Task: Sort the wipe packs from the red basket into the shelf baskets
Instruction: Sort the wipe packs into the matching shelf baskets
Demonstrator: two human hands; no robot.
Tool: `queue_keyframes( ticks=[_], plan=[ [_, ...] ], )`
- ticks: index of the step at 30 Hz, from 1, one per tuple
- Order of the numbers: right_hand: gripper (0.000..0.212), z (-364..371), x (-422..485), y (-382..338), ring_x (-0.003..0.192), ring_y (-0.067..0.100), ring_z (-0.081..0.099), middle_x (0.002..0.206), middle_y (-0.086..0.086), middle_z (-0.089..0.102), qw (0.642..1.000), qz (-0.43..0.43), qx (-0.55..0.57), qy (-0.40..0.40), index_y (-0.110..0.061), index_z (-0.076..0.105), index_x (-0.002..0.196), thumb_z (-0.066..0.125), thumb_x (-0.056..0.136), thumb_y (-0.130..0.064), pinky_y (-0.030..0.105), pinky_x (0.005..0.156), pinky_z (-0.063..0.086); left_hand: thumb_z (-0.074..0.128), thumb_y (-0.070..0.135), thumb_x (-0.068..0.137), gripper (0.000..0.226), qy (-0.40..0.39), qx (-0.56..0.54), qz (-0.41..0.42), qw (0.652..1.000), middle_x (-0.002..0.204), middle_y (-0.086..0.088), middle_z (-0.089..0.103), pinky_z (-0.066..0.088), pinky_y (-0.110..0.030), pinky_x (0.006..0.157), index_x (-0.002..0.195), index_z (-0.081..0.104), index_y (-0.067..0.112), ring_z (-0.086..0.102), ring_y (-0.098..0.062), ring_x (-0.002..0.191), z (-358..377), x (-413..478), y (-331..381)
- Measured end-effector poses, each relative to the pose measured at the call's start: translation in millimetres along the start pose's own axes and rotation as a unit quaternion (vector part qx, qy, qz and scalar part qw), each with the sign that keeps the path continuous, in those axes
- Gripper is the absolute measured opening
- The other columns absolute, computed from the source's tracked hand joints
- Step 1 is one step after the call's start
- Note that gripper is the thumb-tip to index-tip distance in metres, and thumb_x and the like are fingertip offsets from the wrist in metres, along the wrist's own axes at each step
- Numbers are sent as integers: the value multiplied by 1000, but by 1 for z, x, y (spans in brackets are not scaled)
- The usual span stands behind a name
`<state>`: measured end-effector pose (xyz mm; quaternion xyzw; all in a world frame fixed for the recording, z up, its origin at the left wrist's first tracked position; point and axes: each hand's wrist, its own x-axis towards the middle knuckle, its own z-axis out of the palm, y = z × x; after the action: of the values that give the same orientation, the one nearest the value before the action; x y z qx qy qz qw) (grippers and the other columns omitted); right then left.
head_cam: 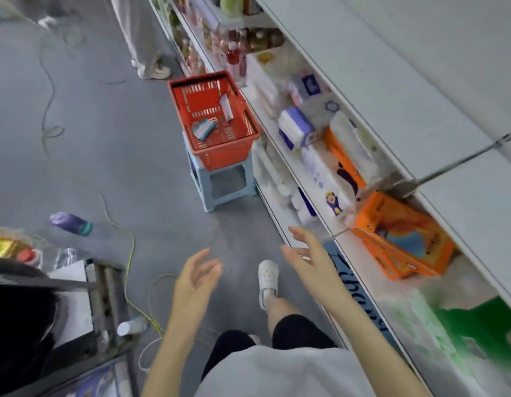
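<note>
The red basket [217, 116] stands on a light blue stool [220, 181] in the aisle, ahead of me and close to the shelves. Two wipe packs lie inside it: a teal and white pack [203, 129] near the front left and a white pack [226, 108] leaning at the right. An orange shelf basket [397, 239] sits on the shelf to my right. My left hand [195, 277] and my right hand [307, 252] hang in the air in front of me, fingers relaxed and empty, well short of the red basket.
Shelves [320, 156] packed with tissue and wipe packs run along the right. Green cables [128, 253] trail over the grey floor. A purple bottle [71, 223] lies on the floor at left, by a cluttered counter. A person's legs [145, 53] stand farther down the aisle.
</note>
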<state>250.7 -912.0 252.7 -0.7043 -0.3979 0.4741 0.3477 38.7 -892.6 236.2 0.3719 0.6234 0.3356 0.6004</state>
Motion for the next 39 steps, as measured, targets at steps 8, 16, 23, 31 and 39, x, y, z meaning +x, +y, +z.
queue_keyframes(
  ticks=[8, 16, 23, 31, 39],
  plan=[
    [31, 25, 197, -59, 98, -6, 52, 126, -9, 50, 998, 3, 25, -50, -37, 48, 122, 56, 93, -30, 11, 78, 41, 73, 20, 80, 32, 84, 0, -81, 993, 107, -6, 67, 48, -37, 88, 106, 58, 32, 62, -14, 91, 20, 141, 34],
    [31, 25, 391, -140, 104, 14, 59, 120, -3, 56, 997, 8, -9, -79, -30, 52, 122, 58, 92, -25, 36, 94, 48, 65, 22, 89, 29, 148, -13, -16, 989, 108, 4, 64, 47, -35, 94, 117, 57, 25, 60, -9, 99, 21, 315, 165],
    [25, 78, 540, -92, 99, 8, 60, 115, 0, 61, 994, 81, 7, -79, -27, 53, 117, 56, 93, -20, 31, 90, 49, 59, 17, 91, 23, 152, -99, -102, 978, 103, -3, 67, 52, -28, 83, 113, 60, 22, 63, -10, 92, 44, 464, 142],
    [29, 152, 701, -40, 113, 10, 56, 122, -4, 58, 974, 176, 142, -3, -21, 52, 125, 52, 96, -22, 32, 100, 44, 59, 16, 91, 20, 134, -110, -210, 962, 98, -3, 66, 53, -34, 85, 111, 58, 16, 65, -19, 94, 66, 627, 97],
    [38, 199, 825, -11, 116, 3, 50, 126, -11, 52, 996, 71, 44, 45, -23, 42, 134, 50, 97, -27, 19, 97, 42, 62, 33, 90, 28, 200, -148, -327, 911, 97, -6, 68, 55, -22, 65, 109, 55, 15, 64, -13, 75, 77, 781, 42]
  ],
)
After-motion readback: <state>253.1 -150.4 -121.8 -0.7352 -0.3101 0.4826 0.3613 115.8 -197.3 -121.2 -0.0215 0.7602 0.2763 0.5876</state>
